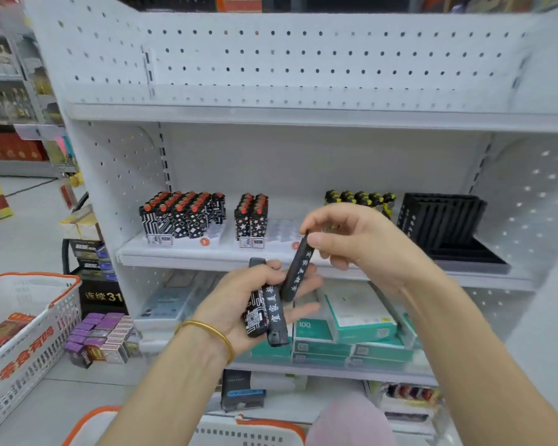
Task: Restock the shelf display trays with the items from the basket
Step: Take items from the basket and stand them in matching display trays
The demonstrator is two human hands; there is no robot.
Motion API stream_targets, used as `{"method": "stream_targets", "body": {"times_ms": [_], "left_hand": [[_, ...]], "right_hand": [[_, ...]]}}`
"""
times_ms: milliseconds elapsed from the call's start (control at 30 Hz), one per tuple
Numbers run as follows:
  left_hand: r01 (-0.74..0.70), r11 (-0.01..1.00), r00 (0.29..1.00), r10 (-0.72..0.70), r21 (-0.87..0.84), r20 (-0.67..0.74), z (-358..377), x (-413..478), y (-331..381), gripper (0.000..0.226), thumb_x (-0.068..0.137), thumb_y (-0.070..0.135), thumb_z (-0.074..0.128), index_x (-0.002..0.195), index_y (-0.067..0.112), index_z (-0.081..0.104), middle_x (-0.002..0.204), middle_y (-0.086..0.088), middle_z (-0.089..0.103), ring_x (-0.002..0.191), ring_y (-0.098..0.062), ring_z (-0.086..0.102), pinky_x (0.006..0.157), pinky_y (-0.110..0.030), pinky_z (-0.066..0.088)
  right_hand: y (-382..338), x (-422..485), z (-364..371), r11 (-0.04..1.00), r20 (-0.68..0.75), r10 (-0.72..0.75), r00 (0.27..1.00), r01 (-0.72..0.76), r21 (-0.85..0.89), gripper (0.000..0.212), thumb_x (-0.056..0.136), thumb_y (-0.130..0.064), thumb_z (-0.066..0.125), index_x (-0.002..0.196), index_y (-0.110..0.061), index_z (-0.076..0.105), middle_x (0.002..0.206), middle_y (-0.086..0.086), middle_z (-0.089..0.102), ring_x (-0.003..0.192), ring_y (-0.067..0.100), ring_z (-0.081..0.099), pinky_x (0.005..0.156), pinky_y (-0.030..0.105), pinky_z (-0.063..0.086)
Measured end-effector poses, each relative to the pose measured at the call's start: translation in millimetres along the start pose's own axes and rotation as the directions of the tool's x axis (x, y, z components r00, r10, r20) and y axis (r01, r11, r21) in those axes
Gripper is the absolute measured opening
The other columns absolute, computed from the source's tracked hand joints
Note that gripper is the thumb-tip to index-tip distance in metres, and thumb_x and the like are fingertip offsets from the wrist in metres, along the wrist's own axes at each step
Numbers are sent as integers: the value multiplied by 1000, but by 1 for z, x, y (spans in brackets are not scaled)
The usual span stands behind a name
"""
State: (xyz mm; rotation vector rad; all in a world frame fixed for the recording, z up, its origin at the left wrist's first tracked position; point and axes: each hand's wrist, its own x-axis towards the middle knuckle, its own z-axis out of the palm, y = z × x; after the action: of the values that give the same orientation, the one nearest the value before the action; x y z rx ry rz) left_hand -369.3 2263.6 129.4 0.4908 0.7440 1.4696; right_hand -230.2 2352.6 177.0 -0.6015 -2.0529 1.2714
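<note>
Far left there's a white plastic basket (29, 320) with lattice sides and an orange rim, and red packets inside. Next to it on the floor is a stack of small purple boxes (92, 333).

The white metal shelf (181, 257) has a pegboard back. On it, left to right: a clear tray of patterned lighters (181, 217) with red tops, packed pretty full, then a second tray (279, 228) with only a few star-print ones at its left end, then some yellow-and-black lighters (360, 198), then a ribbed black tray (442, 220) standing tilted back.

In front, the left hand (236, 304), gold bangle (208, 331) on the wrist, is palm up with its fingers and thumb wrapped around two black lighters (275, 315). They're slim, glossy and rectangular, one with white characters and one with a QR code.

The right hand (355, 239) pinches a third black lighter (297, 268) by its top end between thumb and fingers. It hangs slanted, with its bottom end touching the left hand's fingers.

Flat teal boxes (355, 329) sit on the shelf below.
</note>
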Motion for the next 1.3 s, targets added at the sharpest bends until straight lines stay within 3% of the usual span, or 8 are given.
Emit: {"method": "stream_targets", "body": {"times_ms": [167,333,500,600,833,1033,1200,1300], "left_hand": [[45,996,998,-41,76,-51,54,31,-52,14,89,-8,39,87,6,44,77,-27,66,52,-22,66,35,-15,40],[114,992,993,-114,46,3,96,63,-100,11,89,-7,41,90,2,48,85,-26,66,61,-20,66,34,-13,32],[184,983,983,-184,25,-29,113,84,-118,19,87,-11,39,77,3,46,84,-22,69,63,-19,61,39,-16,39],[233,972,972,-233,-13,-17,116,90,-122,21,86,-13,33,85,1,49,82,-19,68,64,-19,62,42,-17,43],[318,942,947,-312,-102,70,111,94,-128,31,84,-12,32,99,-2,57,89,-16,71,61,-17,67,51,-20,50],[342,927,938,-326,-157,118,113,93,-128,50,67,-6,49,116,-7,54,108,-27,66,74,-27,72,69,-35,57],[314,931,948,-296,-186,116,114,89,-128,50,69,-4,50,119,-10,52,98,-29,67,76,-33,71,73,-44,54],[313,931,948,-292,-188,130,114,89,-127,42,70,-2,52,111,-11,56,99,-27,68,76,-32,71,71,-42,56]], "right_hand": [[21,-50,-50,998,-213,42,976,-33,49,13,85,0,62,85,-13,64,76,9,58,56,15,58,42,23,42],[36,-77,-97,985,-394,-9,919,-60,-163,21,79,1,68,85,-18,62,82,6,61,66,14,59,57,25,49],[42,-60,-154,937,-631,-199,749,-44,-348,27,80,-3,66,97,-22,57,96,-2,63,80,6,59,75,16,50],[53,-41,-166,879,-618,-210,758,-130,-458,25,80,-3,65,101,-16,60,94,-7,60,77,-2,53,71,1,40],[69,-25,-168,809,-550,-225,804,-160,-565,26,80,-3,65,105,-13,66,98,-1,58,82,9,56,74,2,39],[79,-25,-160,748,-526,-276,805,-164,-644,32,85,-2,61,116,-10,65,94,-1,47,82,21,60,86,35,50],[75,-52,-151,764,-564,-303,768,-158,-625,43,86,-2,56,124,-20,58,96,-1,52,74,5,51,76,6,36],[58,-73,-143,825,-460,-126,879,-165,-541,19,84,-15,64,100,-25,69,86,-7,60,75,1,54,71,4,39]]}}
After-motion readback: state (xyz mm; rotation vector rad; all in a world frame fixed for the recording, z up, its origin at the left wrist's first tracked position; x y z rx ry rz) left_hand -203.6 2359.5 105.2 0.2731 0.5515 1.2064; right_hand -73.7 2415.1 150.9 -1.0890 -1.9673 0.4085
